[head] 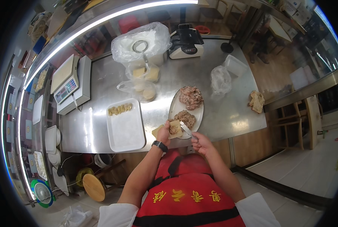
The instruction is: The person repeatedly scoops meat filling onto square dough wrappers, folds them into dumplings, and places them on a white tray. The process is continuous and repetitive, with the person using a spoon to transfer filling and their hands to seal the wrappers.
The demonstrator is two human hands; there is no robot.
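My left hand (163, 133) holds a square dumpling wrapper (176, 128) with some minced meat on it. In my right hand (201, 143) is a metal spreader (186, 129), its blade at the wrapper's right edge. Behind them an oval plate (173, 105) bears two mounds: pinkish minced meat (191, 98) at the back and browner minced meat (185, 118) nearer me. More yellowish wrappers (156, 132) lie just left of my left hand. Further left, a white tray (126, 133) holds a row of folded dumplings (120, 109) near its far end.
Bagged wrappers (147, 93), bagged yellow blocks (145, 73) and a flour bag (157, 37) with a sieve (140, 46) stand beyond the tray. A scale (65, 85) is at left, a black-and-white machine (186, 42) at the back. A plastic bag (221, 80) and a crumpled cloth (256, 101) lie right.
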